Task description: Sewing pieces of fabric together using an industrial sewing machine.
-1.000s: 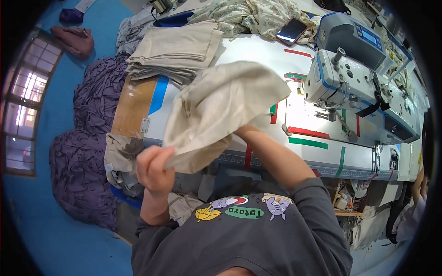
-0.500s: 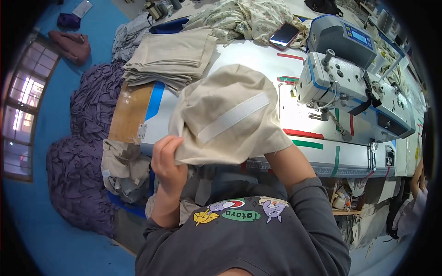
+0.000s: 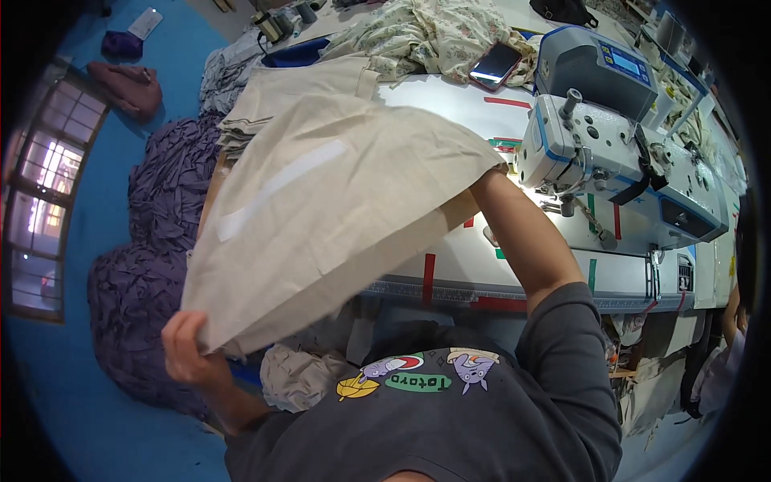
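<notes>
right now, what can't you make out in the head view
Right hand: head view, hidden beneath the cloth, so its grip can't be told.
Folded pile: head view, its near part is covered by the cloth.
Other person: head view, mostly cut off by the dark rim at the right.
Screen on the machine: head view, its readout is too small to read.

The cloth (image 3: 361,185) is held over the worktop (image 3: 426,92), left of the sewing machine (image 3: 582,149); behind the cloth, a stack (image 3: 309,78) and, farther right, a phone (image 3: 495,64) are located.
</notes>
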{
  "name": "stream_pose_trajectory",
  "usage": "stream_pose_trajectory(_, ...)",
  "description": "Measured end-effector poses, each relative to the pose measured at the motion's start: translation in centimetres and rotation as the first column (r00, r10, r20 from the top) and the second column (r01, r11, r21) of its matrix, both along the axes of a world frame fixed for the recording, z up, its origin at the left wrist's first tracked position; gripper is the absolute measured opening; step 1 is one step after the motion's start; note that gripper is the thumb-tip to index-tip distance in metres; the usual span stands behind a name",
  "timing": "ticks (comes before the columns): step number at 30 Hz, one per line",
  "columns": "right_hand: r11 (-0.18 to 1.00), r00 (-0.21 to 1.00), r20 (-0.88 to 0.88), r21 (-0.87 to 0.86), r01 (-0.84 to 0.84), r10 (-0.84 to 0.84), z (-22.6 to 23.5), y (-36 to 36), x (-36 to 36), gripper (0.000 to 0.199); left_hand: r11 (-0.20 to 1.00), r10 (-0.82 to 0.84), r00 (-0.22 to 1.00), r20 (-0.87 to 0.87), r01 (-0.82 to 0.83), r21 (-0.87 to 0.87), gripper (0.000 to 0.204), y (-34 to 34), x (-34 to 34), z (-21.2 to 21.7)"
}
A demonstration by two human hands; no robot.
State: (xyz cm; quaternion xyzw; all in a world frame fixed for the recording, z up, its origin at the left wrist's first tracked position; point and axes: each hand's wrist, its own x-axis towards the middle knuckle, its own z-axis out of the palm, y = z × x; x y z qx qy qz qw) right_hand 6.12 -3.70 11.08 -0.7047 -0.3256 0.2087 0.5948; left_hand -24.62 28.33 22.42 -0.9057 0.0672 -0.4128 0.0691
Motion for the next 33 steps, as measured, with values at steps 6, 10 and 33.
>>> stream_pose_trajectory(6,1.000,0.997,-0.074,0.005,0.011,-0.011,-3.8,3.4,1.2,0.063,0.895,-0.440,0.445,-0.780,0.146,-0.421,0.066,-6.3,5.6,-1.5)
stream_pose_trajectory(10,0.996,0.997,-0.023,-0.057,0.070,-0.071,-6.4,4.9,-0.5,0.065,0.862,-0.492,0.585,-0.645,0.431,-0.267,0.095,-18.0,12.4,-8.6)
stream_pose_trajectory(33,0.985,0.945,0.311,-0.166,-0.054,0.104,-10.2,-10.5,-24.0,0.008,0.637,-0.758,0.473,-0.449,0.682,-0.359,0.020,-27.6,31.9,-21.0)
